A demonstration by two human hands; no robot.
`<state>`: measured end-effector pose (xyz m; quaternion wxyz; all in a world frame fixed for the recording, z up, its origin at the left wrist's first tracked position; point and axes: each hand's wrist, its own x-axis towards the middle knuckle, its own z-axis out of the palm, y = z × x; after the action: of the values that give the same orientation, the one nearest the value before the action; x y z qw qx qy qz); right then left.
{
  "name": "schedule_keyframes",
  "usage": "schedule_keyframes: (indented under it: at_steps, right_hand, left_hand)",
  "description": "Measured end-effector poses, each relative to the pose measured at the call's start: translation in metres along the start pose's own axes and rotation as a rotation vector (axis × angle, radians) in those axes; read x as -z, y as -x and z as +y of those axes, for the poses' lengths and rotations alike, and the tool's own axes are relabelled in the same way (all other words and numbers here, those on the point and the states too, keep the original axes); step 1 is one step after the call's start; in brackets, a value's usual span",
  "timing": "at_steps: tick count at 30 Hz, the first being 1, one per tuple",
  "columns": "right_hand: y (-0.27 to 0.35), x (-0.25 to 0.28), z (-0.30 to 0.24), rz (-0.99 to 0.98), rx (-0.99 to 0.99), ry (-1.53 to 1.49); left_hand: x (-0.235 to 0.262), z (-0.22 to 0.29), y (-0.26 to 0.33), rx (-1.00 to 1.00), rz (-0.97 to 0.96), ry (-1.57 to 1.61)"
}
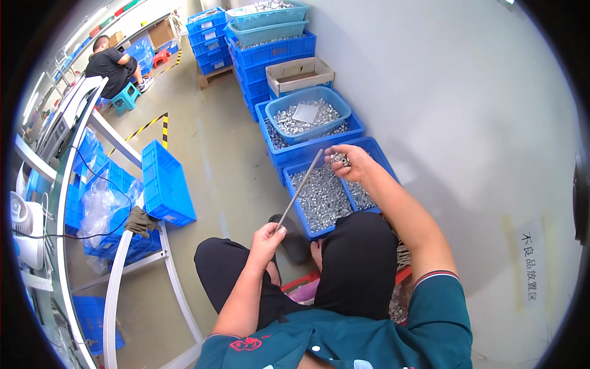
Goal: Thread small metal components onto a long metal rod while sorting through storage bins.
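My left hand (265,243) is closed around the lower end of a thin grey metal rod (299,189), which slants up toward my right hand. Small metal nuts (340,160) lie in the curled fingers of my right hand (356,163), close to the rod's upper end but apart from it. Below both hands stands a blue bin (318,234) filled with loose small metal parts (322,200). Its divider separates off a second section with similar parts, partly hidden by my right forearm.
Beyond the bin, a light-blue basket (289,134) of metal parts rests in a blue crate (279,155). Stacked crates (270,56) line the wall (442,92). To my left are a blue crate (166,184) and a white frame (117,289). A person (110,69) sits farther off.
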<state>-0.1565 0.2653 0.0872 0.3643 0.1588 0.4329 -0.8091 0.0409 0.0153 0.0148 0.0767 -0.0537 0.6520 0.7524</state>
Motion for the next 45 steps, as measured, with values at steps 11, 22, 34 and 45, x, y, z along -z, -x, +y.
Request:
schedule_keyframes:
  at_steps: [11, 22, 34, 45]
  right_hand:
    - [0.021, -0.026, -0.016, -0.022, 0.044, 0.173]
    - [0.017, -0.016, -0.003, -0.084, 0.044, -0.052]
    - [0.009, -0.017, -0.006, -0.041, 0.096, -0.011]
    - [0.021, -0.027, -0.003, -0.053, 0.211, 0.260]
  left_hand:
    - [0.001, 0.009, 0.002, -0.035, -0.050, 0.056]
    - [-0.006, 0.009, -0.008, -0.009, -0.091, 0.058]
    - [-0.011, -0.004, -0.021, 0.028, -0.131, 0.068]
    - [-0.016, -0.010, -0.028, 0.029, -0.074, 0.094]
